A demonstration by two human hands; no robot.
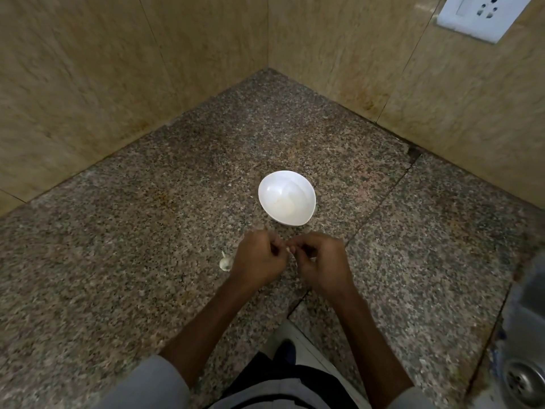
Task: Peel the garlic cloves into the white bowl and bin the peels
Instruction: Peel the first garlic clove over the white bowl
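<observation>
Near centre of granite surface (147,202): left hand (259,256) and right hand (320,261) meet, fingers of both pinching small garlic clove (288,249) between them; long axis not readable. White bowl (287,197) just beyond, straight ahead, open room around. Spare clove (224,262) just left of left hand. Bin not in view.

One white bowl (287,198) stands on the desk (147,231), and one pale item lies inside it, probably a peeled clove, though glare blurs it. One garlic piece (224,262) lies on the desk. Two hands are in view, the left hand (259,258) and the right hand (320,261), with one small white bit (288,250) pinched between them. One wall socket (483,16) and one sink drain (526,382) show.
</observation>
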